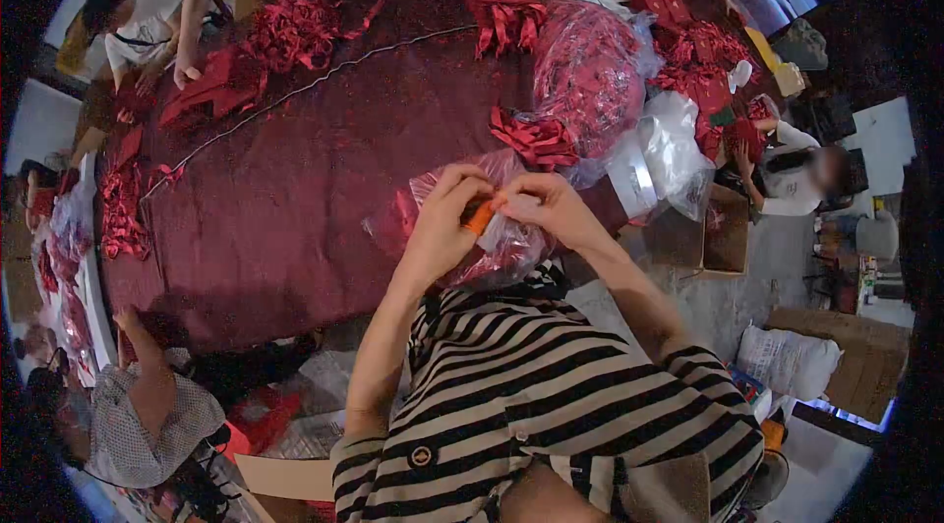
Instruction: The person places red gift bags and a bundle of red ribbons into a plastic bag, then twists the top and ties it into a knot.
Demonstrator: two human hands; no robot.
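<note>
My left hand [447, 223] is closed, with its fingers curled around a small orange thing [480, 218] whose kind I cannot make out. My right hand [551, 208] pinches the top of a clear plastic bag [506, 253] close to the left fingertips. Red pieces show through the bag, which lies at the table's near edge against the striped shirt. Just beyond the hands is a bundle of red ribbons [536, 135]. The hands cover part of the bag's top.
A dark red cloth covers the table [295, 189]. Beyond my right hand stands a large plastic bag of red items [590, 71], near a white plastic bag [674, 145]. Several people work around the table. A cardboard box [726, 228] stands on the floor at right.
</note>
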